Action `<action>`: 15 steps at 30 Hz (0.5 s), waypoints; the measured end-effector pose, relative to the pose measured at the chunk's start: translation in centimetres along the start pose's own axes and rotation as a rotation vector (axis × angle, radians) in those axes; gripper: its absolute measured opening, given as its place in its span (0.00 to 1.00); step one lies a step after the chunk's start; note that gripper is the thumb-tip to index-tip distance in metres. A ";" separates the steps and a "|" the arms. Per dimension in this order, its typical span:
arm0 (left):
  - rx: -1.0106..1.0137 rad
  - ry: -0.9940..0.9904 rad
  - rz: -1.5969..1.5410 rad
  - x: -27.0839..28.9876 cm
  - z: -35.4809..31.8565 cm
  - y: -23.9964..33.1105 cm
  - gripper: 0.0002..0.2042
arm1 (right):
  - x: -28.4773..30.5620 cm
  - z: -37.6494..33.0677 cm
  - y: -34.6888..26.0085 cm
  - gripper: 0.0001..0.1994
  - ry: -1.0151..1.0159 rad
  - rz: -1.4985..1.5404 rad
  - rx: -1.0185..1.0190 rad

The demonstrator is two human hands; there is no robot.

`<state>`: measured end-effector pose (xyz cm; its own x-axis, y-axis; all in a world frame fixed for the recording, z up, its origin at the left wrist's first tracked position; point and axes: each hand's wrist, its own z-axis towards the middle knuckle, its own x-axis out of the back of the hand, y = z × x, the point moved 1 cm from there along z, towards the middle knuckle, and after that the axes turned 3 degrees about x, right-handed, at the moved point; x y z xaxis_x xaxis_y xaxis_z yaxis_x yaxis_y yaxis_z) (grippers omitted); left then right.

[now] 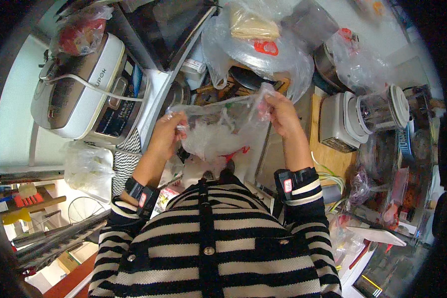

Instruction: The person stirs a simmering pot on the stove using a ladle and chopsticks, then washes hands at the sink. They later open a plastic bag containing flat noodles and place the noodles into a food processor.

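Observation:
A clear plastic bag (208, 134) is stretched between my two hands in front of my body. My left hand (170, 131) is closed on the bag's left edge, fingers pinched together. At the upper right corner of the bag, my right hand (282, 113) pinches the film between thumb and fingers. Small red and green marks show on or through the plastic; I cannot tell which. The bag sags between the hands, and whether anything lies inside cannot be made out. Both wrists wear black bands.
A white-and-brown appliance (79, 89) stands at the left, a blender-like machine (342, 119) at the right on a wooden board (315, 107). Beyond my hands lie a black ladle-shaped utensil (248, 77) and a large clear bag (253, 49). A white tray (102, 191) holds a bagged item at left.

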<state>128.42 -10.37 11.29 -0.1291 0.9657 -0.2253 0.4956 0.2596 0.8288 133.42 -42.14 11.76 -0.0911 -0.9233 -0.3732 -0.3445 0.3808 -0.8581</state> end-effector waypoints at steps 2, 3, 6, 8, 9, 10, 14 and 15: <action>-0.039 0.017 0.026 0.0 -0.8 1.2 0.09 | -0.6 -0.1 0.9 0.11 0.040 -0.047 -0.029; -0.079 0.029 0.046 0.1 -1.2 1.7 0.10 | -1.0 -0.3 1.3 0.13 0.025 -0.033 -0.038; -0.106 0.072 0.101 -0.3 -2.0 2.4 0.10 | -2.0 -0.5 1.4 0.18 -0.002 0.013 -0.039; -0.138 0.082 0.118 -0.6 -2.5 2.8 0.11 | -2.4 -0.7 0.7 0.20 -0.009 0.071 -0.008; -0.150 0.086 0.110 -1.0 -2.7 3.0 0.12 | -2.5 -0.6 0.3 0.20 -0.009 0.050 -0.011; -0.158 0.088 0.099 -1.3 -2.7 3.3 0.13 | -2.6 -0.2 -0.3 0.21 -0.023 0.039 -0.002; -0.191 -0.004 0.023 -2.8 -1.6 4.6 0.16 | -1.7 3.0 -3.0 0.23 0.165 -0.278 0.024; -0.191 -0.028 0.014 -3.1 -1.2 4.9 0.16 | -1.4 4.3 -3.5 0.22 0.188 -0.364 0.034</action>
<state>130.21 -12.09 16.64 -0.0986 0.9694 -0.2250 0.3252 0.2451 0.9133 138.74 -41.97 13.81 -0.1390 -0.9900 0.0251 -0.3546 0.0261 -0.9347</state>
